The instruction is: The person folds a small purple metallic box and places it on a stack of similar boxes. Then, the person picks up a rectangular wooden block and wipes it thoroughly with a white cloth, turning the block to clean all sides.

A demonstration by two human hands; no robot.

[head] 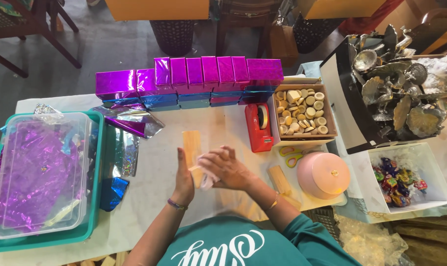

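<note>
My left hand (183,178) holds a plain wooden block (191,146) upright from its left side. A pale cloth (207,177) is pressed against the block's lower right side by my right hand (224,167), whose fingers curl around the cloth. Both hands are over the white table covering (154,197), close to my body. Another wooden block (278,178) lies on the table just right of my right forearm.
A row of shiny purple and blue wrapped boxes (194,81) lines the table's far side. A red tape dispenser (258,127), a box of small wooden pieces (302,114), yellow scissors (291,155) and a pink round container (323,174) sit right. A teal bin (98,197) with purple foil stands left.
</note>
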